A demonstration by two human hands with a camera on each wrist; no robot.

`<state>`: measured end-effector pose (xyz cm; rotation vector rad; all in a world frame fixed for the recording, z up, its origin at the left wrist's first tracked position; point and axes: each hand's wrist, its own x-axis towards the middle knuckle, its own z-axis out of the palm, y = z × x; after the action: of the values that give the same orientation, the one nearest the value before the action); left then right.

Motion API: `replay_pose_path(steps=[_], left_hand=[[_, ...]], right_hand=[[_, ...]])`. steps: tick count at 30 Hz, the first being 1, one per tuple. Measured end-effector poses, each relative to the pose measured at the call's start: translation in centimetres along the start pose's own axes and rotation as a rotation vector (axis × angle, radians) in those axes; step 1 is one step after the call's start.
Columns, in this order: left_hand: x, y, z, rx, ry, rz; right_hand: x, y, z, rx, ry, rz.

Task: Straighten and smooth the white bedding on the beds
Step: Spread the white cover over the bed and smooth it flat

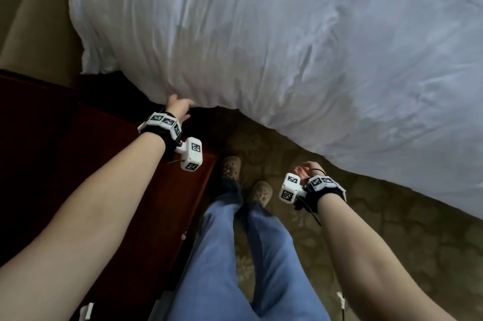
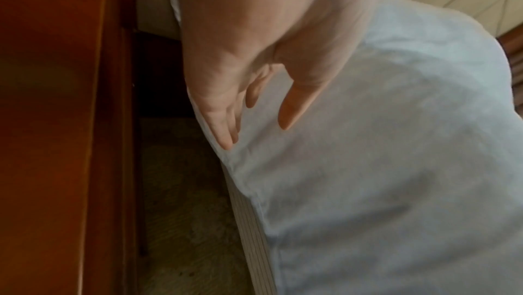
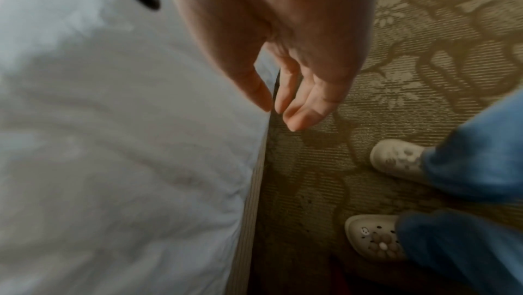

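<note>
White, wrinkled bedding (image 1: 274, 41) covers the bed across the top and right of the head view. It drapes over the bed's side (image 2: 368, 165) (image 3: 113, 143). My left hand (image 1: 179, 106) is at the bedding's near corner; in the left wrist view its straight fingers (image 2: 223, 129) lie along the bedding's edge, thumb apart, gripping nothing. My right hand (image 1: 305, 168) hangs beside the bed's side edge. In the right wrist view its fingers (image 3: 297, 107) are relaxed and hold nothing, close to the edge but apart from it.
A dark red wooden nightstand (image 1: 104, 164) (image 2: 56, 120) stands left of me, close to the bed corner. Patterned carpet (image 1: 366, 216) runs along the bed. My legs in blue trousers (image 1: 248, 255) and beige clogs (image 3: 373, 237) stand between nightstand and bed. A striped mattress side (image 3: 249, 210) shows under the bedding.
</note>
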<state>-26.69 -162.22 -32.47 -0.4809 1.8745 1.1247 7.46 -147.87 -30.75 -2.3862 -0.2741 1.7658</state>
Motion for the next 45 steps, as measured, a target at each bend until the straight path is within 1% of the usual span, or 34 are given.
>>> replay_pose_path(steps=[3,6,8,12,14,17,20,23,25,27,29,30,31,33,34,35,36,37,38,41,42,43,45], left_hand=[[-1.0,-1.5,3.1,0.041,-0.088,-0.036],[-2.0,-3.0,6.7,0.096,-0.112,-0.055],[-2.7,-3.8,9.5,0.158,-0.124,-0.039],[-4.9,-6.4,15.7,0.309,-0.222,-0.052],[-6.8,-8.5,19.6,0.356,-0.267,-0.059],[-10.2,-12.0,26.0,0.354,-0.377,-0.071],[-13.3,-15.5,32.7,0.319,-0.438,-0.135],[-16.4,-18.6,39.5,0.248,-0.442,-0.202],[-17.6,-19.8,42.5,0.183,-0.43,-0.229],[-18.2,-20.9,45.5,0.139,-0.392,-0.266],[-17.8,-21.6,47.1,0.062,-0.327,-0.309],[-17.8,-21.7,47.7,-0.007,-0.298,-0.325],[-17.9,-21.8,48.1,-0.103,-0.298,-0.326],[-18.5,-22.0,48.4,-0.301,-0.369,-0.325],[-18.9,-22.3,48.3,-0.39,-0.38,-0.345],[-19.3,-22.6,48.1,-0.455,-0.393,-0.38],[-19.8,-22.9,47.7,-0.504,-0.36,-0.416],[-20.2,-23.5,47.3,-0.514,-0.347,-0.438],[-20.4,-23.8,46.9,-0.491,-0.321,-0.438],[-21.5,-25.5,46.3,-0.407,-0.27,-0.394],[-22.0,-26.1,46.3,-0.392,-0.261,-0.391],[-22.6,-26.5,46.3,-0.381,-0.27,-0.377],[-23.7,-27.8,46.2,-0.355,-0.29,-0.354]], right_hand=[[1.3,0.2,-1.5,0.027,0.004,0.03],[2.8,-0.2,-4.8,0.04,0.02,0.068],[3.8,-0.9,-7.5,0.078,0.026,0.083],[6.5,-3.7,-12.8,0.204,0.039,0.054],[8.0,-5.7,-16.0,0.343,0.022,0.022],[10.4,-8.7,-20.6,0.539,-0.004,-0.015],[13.2,-11.9,-25.0,0.614,-0.012,-0.04],[16.3,-15.6,-29.1,0.645,-0.013,-0.061],[17.7,-17.2,-30.6,0.6,0.009,-0.043],[20.7,-18.4,-33.2,0.549,0.049,-0.034],[25.8,-18.9,-35.6,0.46,0.084,-0.028],[26.8,-19.2,-36.2,0.452,0.1,-0.022],[26.8,-19.4,-36.5,0.497,0.078,-0.008],[22.3,-20.5,-36.1,0.518,0.033,-0.098],[21.2,-20.8,-36.3,0.5,0.041,-0.129],[21.2,-20.9,-36.7,0.501,0.047,-0.161],[20.7,-21.2,-37.2,0.478,0.038,-0.214],[20.2,-21.5,-38.1,0.448,0.027,-0.25],[20.5,-21.7,-39.0,0.451,0.027,-0.221],[20.6,-21.3,-41.5,0.525,0.047,-0.023],[20.6,-20.7,-42.4,0.543,0.069,-0.003],[20.2,-20.2,-43.1,0.506,0.096,-0.035],[20.0,-18.7,-45.1,0.455,0.216,-0.115]])
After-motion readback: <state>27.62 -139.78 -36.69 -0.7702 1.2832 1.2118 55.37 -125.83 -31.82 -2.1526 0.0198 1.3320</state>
